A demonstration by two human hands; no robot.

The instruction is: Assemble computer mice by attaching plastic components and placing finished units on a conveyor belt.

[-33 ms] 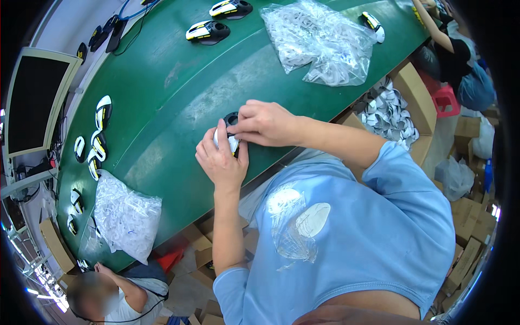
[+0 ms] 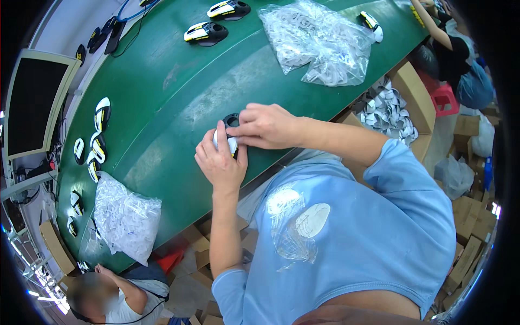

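Note:
A black-and-white plastic housing with a round opening at its black end stands on the green bench just ahead of me. My left hand is closed round its white part, with the index finger laid along the top. From the right, my right hand comes in with its fingers pinched together against the housing, beside the opening. Those fingertips hide whatever may be between them. Similar white, black and yellow housings lie at the far side and in a small group on the left.
Clear plastic bags of whitish parts lie at the far right and near left of the bench. An open carton of curved pieces stands beyond my right arm. A monitor stands left. Co-workers sit lower left and upper right.
My right hand has shifted very slightly toward me at the housing. My left hand keeps its hold.

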